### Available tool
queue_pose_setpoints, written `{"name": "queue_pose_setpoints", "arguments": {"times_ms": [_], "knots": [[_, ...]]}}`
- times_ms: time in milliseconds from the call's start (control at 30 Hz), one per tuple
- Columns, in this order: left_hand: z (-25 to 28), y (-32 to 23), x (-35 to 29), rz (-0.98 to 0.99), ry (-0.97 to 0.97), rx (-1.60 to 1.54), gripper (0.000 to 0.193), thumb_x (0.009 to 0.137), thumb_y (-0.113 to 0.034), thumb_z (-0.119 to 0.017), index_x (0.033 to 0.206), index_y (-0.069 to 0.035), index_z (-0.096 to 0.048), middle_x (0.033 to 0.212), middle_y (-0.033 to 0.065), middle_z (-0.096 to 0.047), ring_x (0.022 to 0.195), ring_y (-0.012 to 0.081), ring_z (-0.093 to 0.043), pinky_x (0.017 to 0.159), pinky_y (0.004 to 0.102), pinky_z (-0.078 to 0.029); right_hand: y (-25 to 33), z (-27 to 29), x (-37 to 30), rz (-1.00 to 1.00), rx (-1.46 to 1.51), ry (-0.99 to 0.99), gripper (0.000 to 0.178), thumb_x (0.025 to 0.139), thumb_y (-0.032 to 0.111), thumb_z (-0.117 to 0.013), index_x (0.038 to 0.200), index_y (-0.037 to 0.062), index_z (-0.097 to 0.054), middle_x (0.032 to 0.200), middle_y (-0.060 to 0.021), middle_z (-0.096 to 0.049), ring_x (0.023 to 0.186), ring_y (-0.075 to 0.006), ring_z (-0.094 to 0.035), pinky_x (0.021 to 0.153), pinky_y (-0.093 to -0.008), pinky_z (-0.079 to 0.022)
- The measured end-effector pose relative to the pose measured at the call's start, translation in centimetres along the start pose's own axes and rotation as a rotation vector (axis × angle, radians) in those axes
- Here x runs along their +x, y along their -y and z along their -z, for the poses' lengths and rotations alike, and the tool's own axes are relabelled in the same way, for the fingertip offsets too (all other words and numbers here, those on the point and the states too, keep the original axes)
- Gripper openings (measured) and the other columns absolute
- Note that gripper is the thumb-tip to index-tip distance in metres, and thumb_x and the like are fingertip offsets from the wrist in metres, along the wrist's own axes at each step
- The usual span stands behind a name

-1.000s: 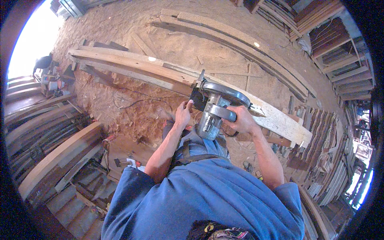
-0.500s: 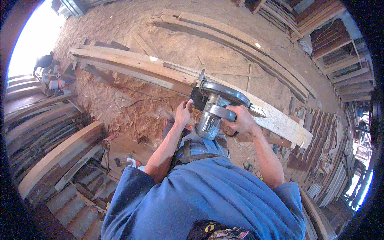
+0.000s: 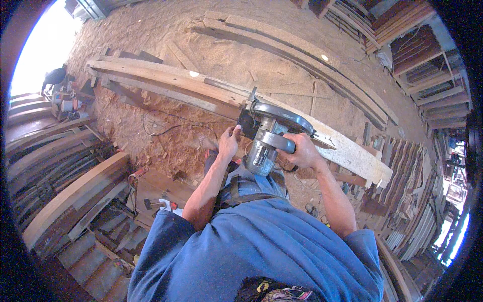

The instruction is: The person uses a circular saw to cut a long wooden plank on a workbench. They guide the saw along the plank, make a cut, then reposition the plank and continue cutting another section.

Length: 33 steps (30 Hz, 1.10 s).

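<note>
A circular saw with a silver motor body and a dark rounded blade guard rests on a long pale wooden beam. My right hand is wrapped round its rear handle. At the saw's left side, my left hand has its fingers closed at the edge of the dark base plate. The beam runs from the upper left to the lower right, past the far side of my hands. The blade where it meets the wood is hidden by the guard and body.
Two more long beams lie beyond on the sawdust-covered ground. A dark cable trails at the left. Stacked curved boards stand at the lower left, near a hammer. Wavy-edged wooden pieces and racks of timber line the right.
The saw and both hands have crept very slightly to the left along the beam. My grip looks the same.
</note>
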<state>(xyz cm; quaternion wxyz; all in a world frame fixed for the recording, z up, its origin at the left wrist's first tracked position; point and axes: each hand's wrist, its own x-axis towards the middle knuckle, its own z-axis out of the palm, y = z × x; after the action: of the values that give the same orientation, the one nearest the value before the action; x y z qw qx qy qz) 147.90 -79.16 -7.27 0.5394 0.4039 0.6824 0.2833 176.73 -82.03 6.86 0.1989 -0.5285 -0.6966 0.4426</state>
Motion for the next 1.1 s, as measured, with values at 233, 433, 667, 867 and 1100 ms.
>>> {"name": "queue_pose_setpoints", "arguments": {"times_ms": [233,433,667,867,1100], "knots": [[0.1,0.0,0.2,0.037,-0.005,0.048,0.054,0.104,-0.051,-0.064,0.128,-0.002,-0.07,0.104,0.0031,-0.072,0.088,0.0134,-0.06,0.081,0.0302,-0.048,-0.2,-0.1,-0.2,0.053,0.017,-0.025,0.019,0.083,0.014,-0.081,0.096,0.0038,-0.073,0.082,-0.0187,-0.072,0.077,-0.0378,-0.071,0.07,-0.0435,-0.054],[0.0,0.6,0.4,0.019,-0.024,0.045,0.051,0.104,-0.049,-0.064,0.126,-0.003,-0.071,0.1,0.0025,-0.071,0.084,0.0132,-0.059,0.076,0.0304,-0.048,-0.7,-0.2,-0.1,0.07,0.002,-0.018,0.019,0.083,0.014,-0.081,0.095,0.0032,-0.072,0.081,-0.019,-0.071,0.075,-0.037,-0.071,0.07,-0.043,-0.054],[-0.2,0.6,0.3,-0.007,-0.035,-0.026,0.047,0.104,-0.047,-0.065,0.124,-0.004,-0.072,0.095,0.0008,-0.069,0.08,0.0119,-0.058,0.074,0.0296,-0.047,-0.6,-0.2,0.0,0.079,-0.003,-0.026,0.019,0.083,0.014,-0.08,0.096,0.0025,-0.072,0.081,-0.0192,-0.071,0.075,-0.0368,-0.071,0.07,-0.0425,-0.054],[-0.3,-0.1,-0.1,0.008,-0.045,-0.031,0.047,0.104,-0.046,-0.065,0.123,-0.004,-0.072,0.094,0.0004,-0.069,0.079,0.0115,-0.057,0.073,0.0294,-0.046,-0.2,0.0,-0.1,0.049,-0.007,-0.017,0.02,0.083,0.015,-0.081,0.096,0.0023,-0.072,0.082,-0.0195,-0.072,0.077,-0.036,-0.072,0.071,-0.0427,-0.054],[-0.2,-1.3,-0.9,-0.011,-0.057,0.038,0.052,0.105,-0.05,-0.062,0.125,-0.002,-0.07,0.098,0.0048,-0.073,0.081,0.013,-0.063,0.073,0.0297,-0.05,-0.2,0.0,-0.2,0.039,0.004,-0.005,0.021,0.083,0.016,-0.081,0.097,0.003,-0.073,0.082,-0.0184,-0.073,0.076,-0.035,-0.073,0.071,-0.0427,-0.054]]}}
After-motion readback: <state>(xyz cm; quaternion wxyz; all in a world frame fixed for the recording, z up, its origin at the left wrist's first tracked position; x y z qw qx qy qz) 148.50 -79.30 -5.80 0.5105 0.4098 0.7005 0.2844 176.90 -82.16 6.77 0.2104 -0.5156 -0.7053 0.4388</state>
